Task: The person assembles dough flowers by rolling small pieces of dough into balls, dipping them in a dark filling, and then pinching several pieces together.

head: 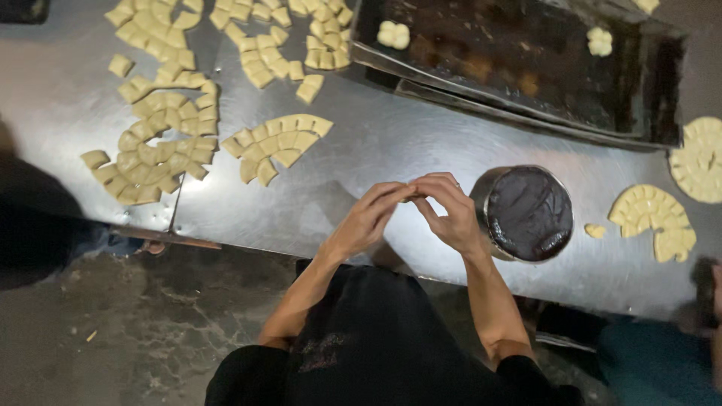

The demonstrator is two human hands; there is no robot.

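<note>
My left hand (370,216) and my right hand (449,212) meet fingertip to fingertip over the front edge of the steel table (391,143), pinching something small between them; it is hidden by the fingers and I cannot tell what it is. Just right of my right hand stands a round metal tin (526,214) filled with dark paste. Cut pale dough pieces (277,144) lie in a fan shape beyond my left hand.
Several more dough pieces (162,135) are scattered at the far left and back. A dark baking tray (526,60) at the back right holds two shaped dough pieces (393,34). Round cut dough sheets (654,218) lie at the right. Grey floor (135,331) lies below.
</note>
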